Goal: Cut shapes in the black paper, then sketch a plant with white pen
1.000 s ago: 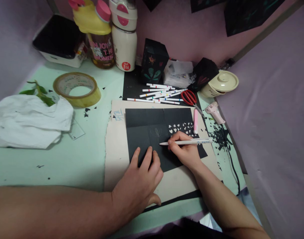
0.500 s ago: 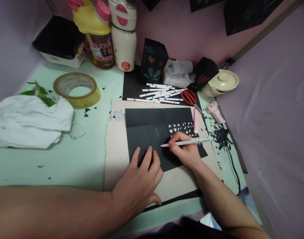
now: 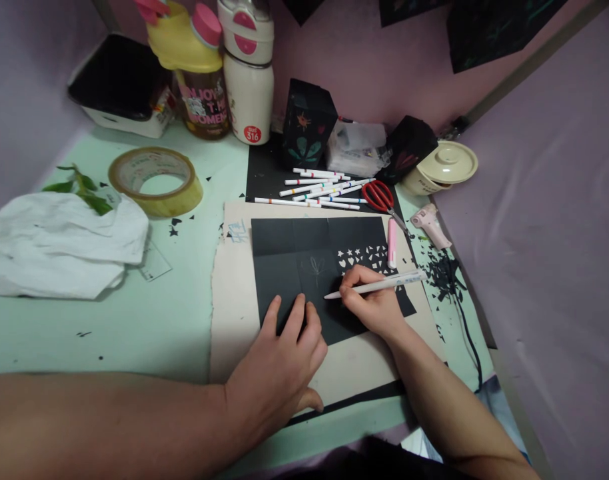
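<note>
A folded sheet of black paper (image 3: 277,267) lies on a pale board (image 3: 234,333), with small cut-out hearts, stars and triangles at its right. Faint lines of a flower drawing (image 3: 314,268) show near its middle. My left hand (image 3: 287,353) rests on the paper's lower edge, fingers spread and lying flat. In my right hand (image 3: 372,303) a white pen (image 3: 384,283) is pinched, its tip pointing left just below and right of the drawing; whether it touches the paper I cannot tell. A pink cutter (image 3: 392,243) lies above this hand.
White markers (image 3: 324,187) and red-handled scissors (image 3: 379,197) lie behind the paper. A tape roll (image 3: 157,183) and white cloth (image 3: 64,247) are at left. Bottles (image 3: 249,100) and a black painted box (image 3: 309,123) stand at the back. A pink glue gun (image 3: 432,227) lies right near black scraps (image 3: 442,273).
The pen tip has shifted slightly right and down, and a thin stem line now shows below the flower drawing. My left hand has stayed in place.
</note>
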The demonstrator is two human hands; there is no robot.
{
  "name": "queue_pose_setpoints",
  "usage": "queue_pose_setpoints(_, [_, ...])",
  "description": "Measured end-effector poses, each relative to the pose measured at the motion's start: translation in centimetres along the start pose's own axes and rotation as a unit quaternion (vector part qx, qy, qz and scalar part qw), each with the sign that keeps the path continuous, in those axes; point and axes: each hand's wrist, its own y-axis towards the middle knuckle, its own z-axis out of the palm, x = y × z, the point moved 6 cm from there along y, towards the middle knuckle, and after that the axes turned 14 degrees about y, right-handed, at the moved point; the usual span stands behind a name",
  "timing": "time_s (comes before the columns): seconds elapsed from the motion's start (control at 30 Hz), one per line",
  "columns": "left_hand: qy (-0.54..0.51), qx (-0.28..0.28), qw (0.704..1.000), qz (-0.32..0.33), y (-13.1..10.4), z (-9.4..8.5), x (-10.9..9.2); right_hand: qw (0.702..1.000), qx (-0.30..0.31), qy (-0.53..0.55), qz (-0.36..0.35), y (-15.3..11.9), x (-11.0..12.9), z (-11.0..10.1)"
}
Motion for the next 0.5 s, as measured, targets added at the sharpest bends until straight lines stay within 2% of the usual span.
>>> queue_pose_setpoints(0.37, [-0.003, -0.001, 1.000, -0.002, -0.03, 0.06, -0.05, 0.998, 0.036, 0.045, 0.016, 0.03, 0.34, 0.28])
queue_pose_setpoints(0.5, [-0.002, 0.003, 1.000, -0.002, 0.00, 0.07, -0.03, 0.999, 0.011, 0.046, 0.009, 0.13, 0.42, -0.06])
